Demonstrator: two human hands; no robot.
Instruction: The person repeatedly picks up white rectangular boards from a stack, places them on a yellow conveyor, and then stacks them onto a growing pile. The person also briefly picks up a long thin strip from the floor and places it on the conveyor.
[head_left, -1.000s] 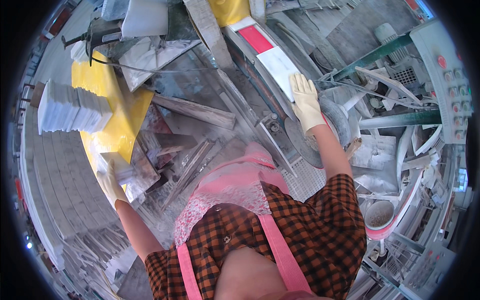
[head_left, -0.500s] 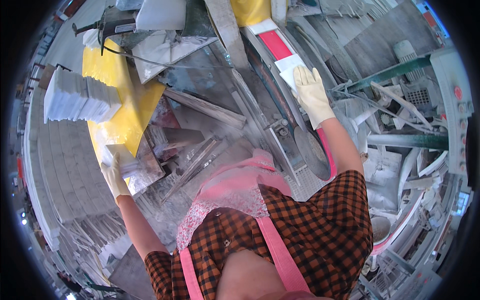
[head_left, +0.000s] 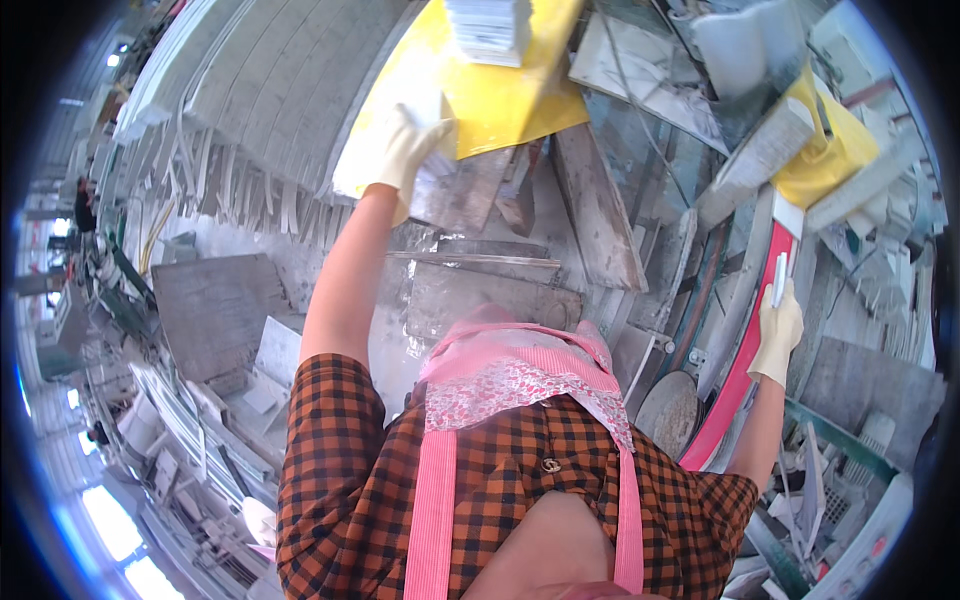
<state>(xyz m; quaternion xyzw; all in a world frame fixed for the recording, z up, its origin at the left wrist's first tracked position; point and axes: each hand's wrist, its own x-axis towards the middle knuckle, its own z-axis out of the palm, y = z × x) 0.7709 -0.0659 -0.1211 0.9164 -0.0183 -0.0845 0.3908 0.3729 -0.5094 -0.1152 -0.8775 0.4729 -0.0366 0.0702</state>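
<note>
My left hand [head_left: 405,150], in a cream rubber glove, is at a small white tile [head_left: 425,104] on the near part of a yellow sheet [head_left: 500,110]. Thumb and fingers lie apart on either side of the tile, slightly blurred. My right hand [head_left: 778,335], gloved the same way, closes on thin white tiles [head_left: 780,278] seen edge-on, at the pink-red belt [head_left: 738,385] of a long machine. A taller stack of white tiles [head_left: 488,35] stands farther back on the yellow sheet.
Long grey slabs [head_left: 290,80] are piled at the far left. Wooden boards [head_left: 597,210] lie between the yellow sheet and the machine. A round grey disc [head_left: 668,412] sits by the belt's near end. Stone scraps [head_left: 815,490] and a green beam [head_left: 840,440] lie at the right.
My view has turned left. The right hand, flat over a white tile on the belt before, now grips tiles edge-on. My left hand stays by the tile on the yellow sheet.
</note>
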